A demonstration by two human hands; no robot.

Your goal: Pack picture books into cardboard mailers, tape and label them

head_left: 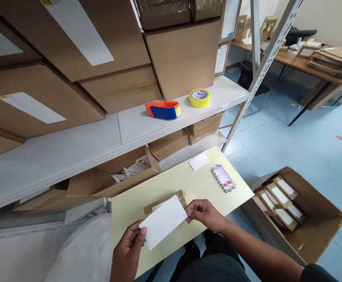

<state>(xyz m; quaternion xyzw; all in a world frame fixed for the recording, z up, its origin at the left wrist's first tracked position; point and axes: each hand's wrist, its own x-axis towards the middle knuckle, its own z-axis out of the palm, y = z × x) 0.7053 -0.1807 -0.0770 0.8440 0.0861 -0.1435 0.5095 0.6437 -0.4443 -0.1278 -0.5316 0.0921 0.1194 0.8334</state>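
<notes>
One white sheet (163, 222) is pinched by opposite ends in the left hand (130, 243) and right hand (205, 214), partly hiding one small cardboard box (162, 201) on the table (125, 209). Beyond the right hand lies one white card (198, 161); to that hand's right, one open carton (319, 231) holds at least five labelled boxes (279, 195).

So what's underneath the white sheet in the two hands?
Below the white sheet, part of a brown cardboard package shows, with shiny tape and a sliver of white. The sheet covers the rest, so that can't be seen.
</notes>
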